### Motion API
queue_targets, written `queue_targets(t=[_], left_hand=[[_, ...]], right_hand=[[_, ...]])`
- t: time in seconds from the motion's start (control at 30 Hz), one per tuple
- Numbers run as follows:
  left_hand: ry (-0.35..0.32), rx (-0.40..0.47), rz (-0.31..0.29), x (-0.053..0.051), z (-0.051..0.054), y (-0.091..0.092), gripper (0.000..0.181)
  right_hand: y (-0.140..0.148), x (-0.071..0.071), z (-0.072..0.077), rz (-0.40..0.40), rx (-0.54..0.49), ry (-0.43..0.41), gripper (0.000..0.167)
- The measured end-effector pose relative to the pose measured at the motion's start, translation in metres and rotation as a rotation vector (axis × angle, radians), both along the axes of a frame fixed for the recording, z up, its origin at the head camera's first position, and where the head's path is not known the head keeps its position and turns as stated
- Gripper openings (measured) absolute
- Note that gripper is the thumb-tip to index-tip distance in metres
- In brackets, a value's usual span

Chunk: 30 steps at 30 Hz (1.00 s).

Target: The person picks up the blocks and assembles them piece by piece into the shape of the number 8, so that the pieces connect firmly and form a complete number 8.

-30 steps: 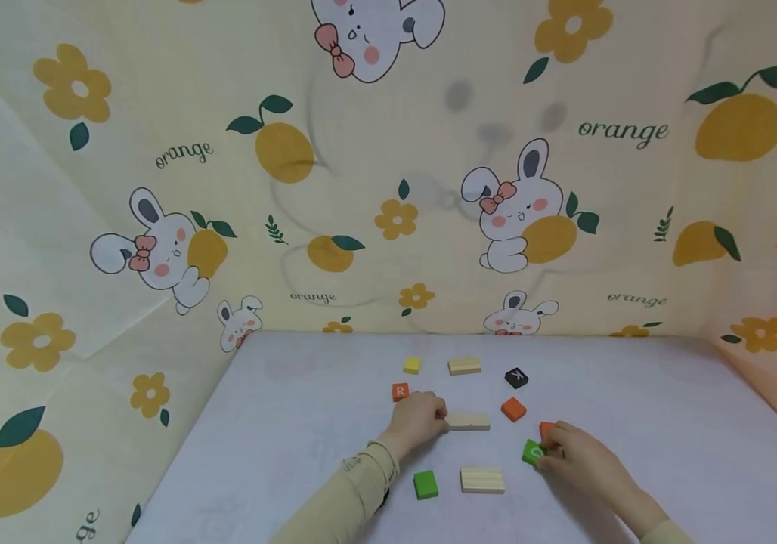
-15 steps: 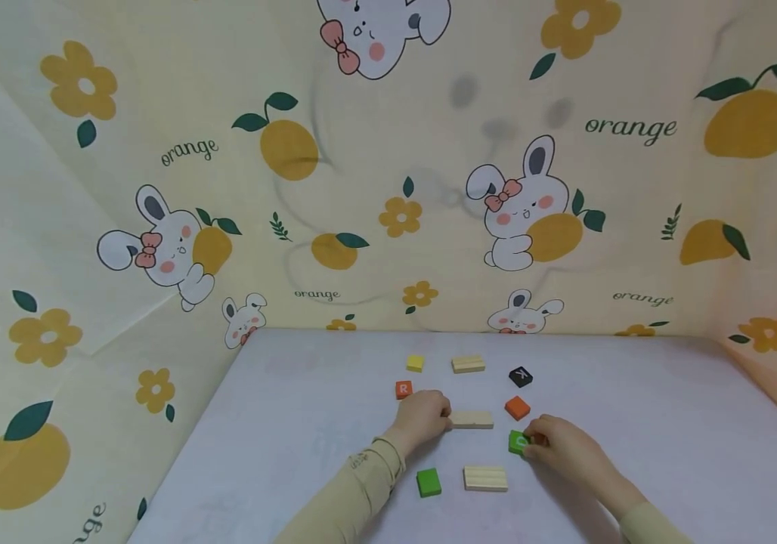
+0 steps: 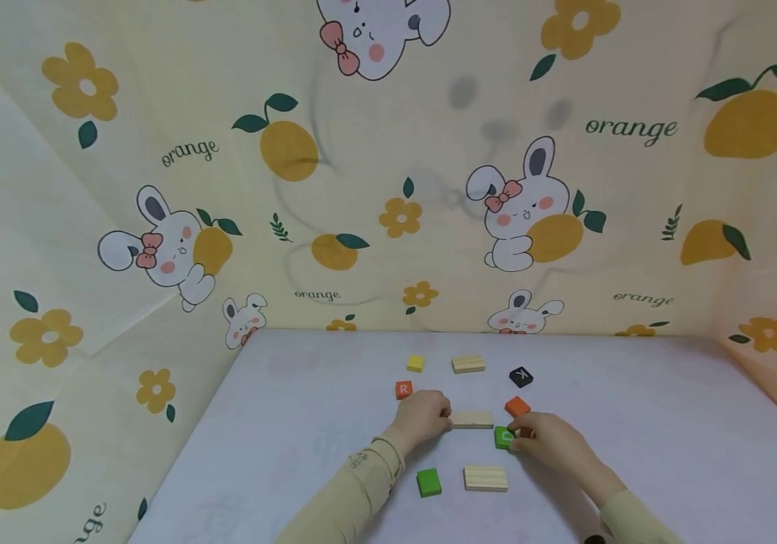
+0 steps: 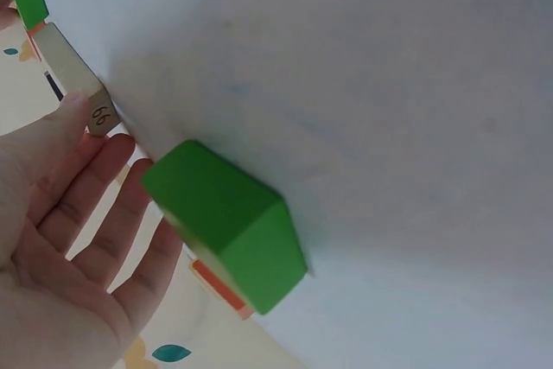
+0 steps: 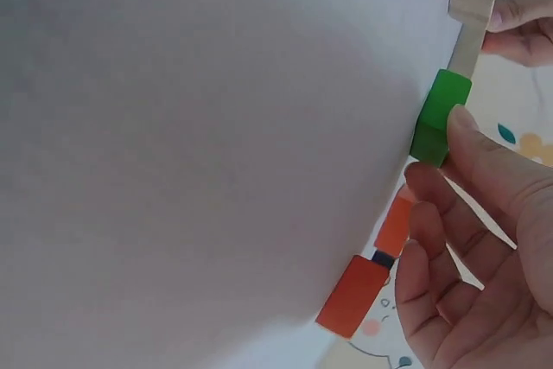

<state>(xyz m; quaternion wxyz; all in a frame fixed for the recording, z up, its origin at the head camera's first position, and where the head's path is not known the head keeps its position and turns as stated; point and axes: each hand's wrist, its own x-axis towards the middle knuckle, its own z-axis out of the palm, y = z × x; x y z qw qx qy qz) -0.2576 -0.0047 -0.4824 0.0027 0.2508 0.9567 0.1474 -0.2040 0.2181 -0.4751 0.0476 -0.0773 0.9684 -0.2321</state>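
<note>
My left hand (image 3: pixel 421 417) pinches the left end of a flat wooden block (image 3: pixel 472 420) between thumb and index finger. In the left wrist view that block's end (image 4: pixel 102 116) bears dark digits like 66. To its right, my right hand (image 3: pixel 555 444) pinches a green block (image 3: pixel 504 437) with a white letter, close to the wooden block's right end. An orange block (image 3: pixel 517 406) lies just behind the right fingers. Another red-orange block (image 5: pixel 352 296) stands beside that hand in the right wrist view. A further green block (image 4: pixel 226 226) sits below the left hand's fingers in the left wrist view.
Behind the hands lie a yellow block (image 3: pixel 416 363), a wooden block (image 3: pixel 468 364), a black K block (image 3: pixel 521 376) and an orange R block (image 3: pixel 404 390). Nearer are a green block (image 3: pixel 429 482) and a wooden block (image 3: pixel 486 478). A printed cloth (image 3: pixel 388 257) encloses the white tabletop (image 3: pixel 280 423).
My right hand has moved left with the green block, bringing it nearer the wooden block. The left hand stays at the wooden block. The head view has shifted slightly.
</note>
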Motion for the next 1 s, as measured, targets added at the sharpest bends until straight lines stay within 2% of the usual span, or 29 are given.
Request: queue_targets(t=[0.37, 0.77, 1.0], left_hand=[[-0.016, -0.012, 0.008, 0.0002, 0.0027, 0.001, 0.011], [-0.024, -0.009, 0.006, 0.0019, 0.0014, 0.0008, 0.01], [-0.018, -0.004, 0.007, 0.0017, 0.002, -0.0003, 0.01]], right_hand=[[-0.005, -0.0019, 0.0048, -0.007, 0.04, -0.002, 0.02], [-0.0022, -0.0023, 0.0061, 0.025, 0.065, -0.043, 0.02], [-0.0026, -0.0024, 0.0074, 0.013, 0.04, -0.075, 0.02]])
